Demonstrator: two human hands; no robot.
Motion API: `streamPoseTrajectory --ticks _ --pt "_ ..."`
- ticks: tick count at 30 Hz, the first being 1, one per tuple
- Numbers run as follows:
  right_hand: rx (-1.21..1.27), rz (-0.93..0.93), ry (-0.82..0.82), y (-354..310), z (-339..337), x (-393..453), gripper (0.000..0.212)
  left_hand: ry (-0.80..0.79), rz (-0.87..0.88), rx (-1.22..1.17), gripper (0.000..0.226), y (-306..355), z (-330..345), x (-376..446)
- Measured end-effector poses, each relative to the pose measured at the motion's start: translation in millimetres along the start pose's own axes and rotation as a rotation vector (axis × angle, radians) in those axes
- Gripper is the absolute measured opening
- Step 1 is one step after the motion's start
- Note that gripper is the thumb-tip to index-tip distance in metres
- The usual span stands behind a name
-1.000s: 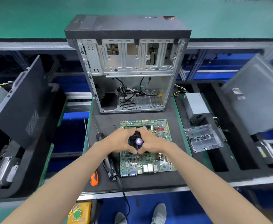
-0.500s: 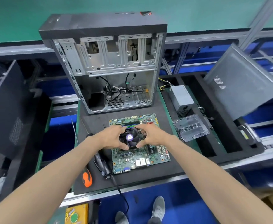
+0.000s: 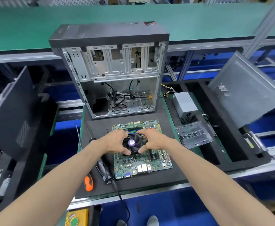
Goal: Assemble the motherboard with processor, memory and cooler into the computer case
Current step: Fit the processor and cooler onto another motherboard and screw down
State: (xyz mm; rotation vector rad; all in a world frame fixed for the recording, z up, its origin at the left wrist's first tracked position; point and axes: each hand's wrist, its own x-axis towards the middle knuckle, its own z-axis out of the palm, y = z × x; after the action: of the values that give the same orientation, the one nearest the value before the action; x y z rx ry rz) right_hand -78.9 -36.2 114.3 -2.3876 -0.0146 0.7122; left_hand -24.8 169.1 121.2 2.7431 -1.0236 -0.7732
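On the motherboard, both hands' fingers grip the cooler.

Your left hand and right hand cover the cooler's sides and the board beneath. Your fingertips' contact there can't be told. The yellow box and your shoes run off the bottom edge.

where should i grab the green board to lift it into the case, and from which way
Take the motherboard by its bare left and right edges, coming down from above with one hand per side. It lies flat on the black mat, face up and crowded with parts, and both hands currently grip the cooler at its middle. Judging by that, the edges look safest; avoid the connector row at the near edge.
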Motion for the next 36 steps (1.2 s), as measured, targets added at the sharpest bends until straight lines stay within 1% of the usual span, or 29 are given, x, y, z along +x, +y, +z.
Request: streamPoseTrajectory --ticks 2,3,5,8,13,17,22,24,26,27,28,29,30,32,34,36 --pt "-0.012 -0.009 0.003 1.8 0.1 0.9 0.101 -0.007 -0.027 -0.012 0.057 0.4 1.6 0.6" --pt "-0.014 -0.014 0.004 2.6 0.5 0.6 0.101 -0.012 -0.039 -0.025 0.061 0.6 3.6 -0.1" --pt "0.001 -0.023 0.001 3.4 0.4 -0.1 0.101 -0.008 -0.061 -0.049 0.081 0.2 9.6 -1.6" --pt "-0.023 -0.041 0.012 4.8 0.8 0.2 0.098 0.014 -0.077 -0.057 0.096 2.7 16.9 -6.3" --pt "-0.068 -0.104 0.01 4.5 0.0 -0.9 0.089 0.053 -0.117 -0.04 0.095 10.6 22.4 -12.2" --pt "-0.079 -0.111 0.009 1.7 1.0 -1.5 0.088 0.075 -0.141 -0.02 0.095 15.9 25.9 -13.6" --pt "-0.087 -0.116 0.02 0.3 3.3 0.0 0.087 0.142 -0.162 0.003 0.097 14.5 34.8 -14.3" --pt "-0.144 -0.111 0.031 -1.9 3.9 -0.7 0.087 0.175 -0.177 -0.001 0.1 13.2 36.1 -18.1" --pt "-0.243 -0.114 0.037 -6.3 5.5 -2.4 0.09 0.228 -0.177 -0.103 0.104 11.4 33.8 -26.7" --pt "-0.303 -0.134 0.047 -9.0 6.9 -3.0 0.093 0.276 -0.168 -0.212 0.101 9.6 32.4 -32.9" --pt "-0.36 -0.17 0.07 -12.0 8.5 -3.0 0.097 0.348 -0.162 -0.335 0.094 5.7 31.5 -39.6" --pt "-0.403 -0.221 0.106 -15.8 10.4 -2.8 0.097 0.433 -0.178 -0.436 0.081 -0.9 31.6 -46.6" --pt "-0.427 -0.285 0.152 -20.3 13.3 -2.3 0.094 0.513 -0.239 -0.5 0.068 -9.9 32.0 -53.9" --pt "-0.446 -0.434 0.235 -32.2 21.5 -0.2 0.078 0.608 -0.464 -0.546 0.041 -30.0 34.0 -70.0" --pt "-0.463 -0.574 0.276 -46.8 32.5 3.0 0.06 0.612 -0.662 -0.519 0.019 -46.0 40.0 -81.3" --pt "-0.492 -0.669 0.261 -61.7 45.6 5.9 0.05 0.542 -0.781 -0.49 0.019 -51.4 45.8 -84.9"
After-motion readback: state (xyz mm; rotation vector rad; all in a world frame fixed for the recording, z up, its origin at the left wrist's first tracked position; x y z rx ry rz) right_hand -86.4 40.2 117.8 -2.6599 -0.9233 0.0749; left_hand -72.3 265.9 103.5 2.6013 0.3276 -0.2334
